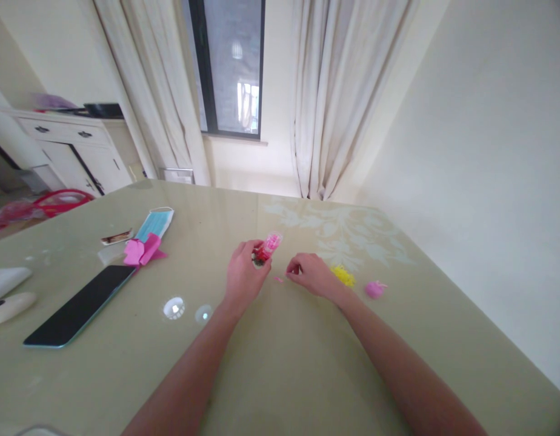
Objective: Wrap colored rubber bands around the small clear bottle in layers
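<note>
Left hand [247, 267] wraps round clear tube [273, 241], tilted, mid-table. Right hand [310, 272] just right of it, fingertips curled close; cannot tell if pinching anything. Seemingly part done: pink bits inside tube, few loose pieces [279, 279] outside, between hands; yellow clump [343, 276] farther right, apart.

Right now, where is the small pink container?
In the head view, the small pink container is near the centre, held in the left hand, left of the right hand.
</note>
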The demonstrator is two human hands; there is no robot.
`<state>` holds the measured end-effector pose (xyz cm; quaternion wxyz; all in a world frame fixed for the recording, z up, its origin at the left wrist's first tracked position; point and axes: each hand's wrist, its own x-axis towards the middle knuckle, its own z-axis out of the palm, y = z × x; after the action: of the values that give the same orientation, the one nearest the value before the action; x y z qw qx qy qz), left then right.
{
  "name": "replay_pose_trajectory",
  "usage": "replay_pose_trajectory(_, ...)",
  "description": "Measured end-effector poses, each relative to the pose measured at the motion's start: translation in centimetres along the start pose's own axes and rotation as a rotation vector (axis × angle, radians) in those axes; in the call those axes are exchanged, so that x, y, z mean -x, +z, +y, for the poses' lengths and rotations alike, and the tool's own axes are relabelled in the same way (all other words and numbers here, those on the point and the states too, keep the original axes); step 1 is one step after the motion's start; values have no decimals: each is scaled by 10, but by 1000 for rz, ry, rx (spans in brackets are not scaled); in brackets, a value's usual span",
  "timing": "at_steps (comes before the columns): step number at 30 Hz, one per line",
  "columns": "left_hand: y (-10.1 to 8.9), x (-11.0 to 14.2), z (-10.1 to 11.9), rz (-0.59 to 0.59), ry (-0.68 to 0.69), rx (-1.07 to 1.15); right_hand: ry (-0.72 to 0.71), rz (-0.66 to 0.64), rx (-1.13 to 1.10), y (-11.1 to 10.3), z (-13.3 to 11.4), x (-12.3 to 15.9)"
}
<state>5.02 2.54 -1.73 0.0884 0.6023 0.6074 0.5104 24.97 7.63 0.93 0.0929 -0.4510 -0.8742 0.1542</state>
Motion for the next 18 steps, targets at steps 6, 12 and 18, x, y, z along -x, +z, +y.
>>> replay_pose_trajectory(6, 0, 1, 2, 9, 3, -33, 44, 45, -21, 28, -18, 0)
replay_pose_trajectory(12, -2, 0, 3, -5, 5, -70, -19, 100, 8, 16, -13, 1)
replay_pose_trajectory(18, -4, 2, 7, -38, 65, -194, -82, 552, -276, -36, -9, 4)
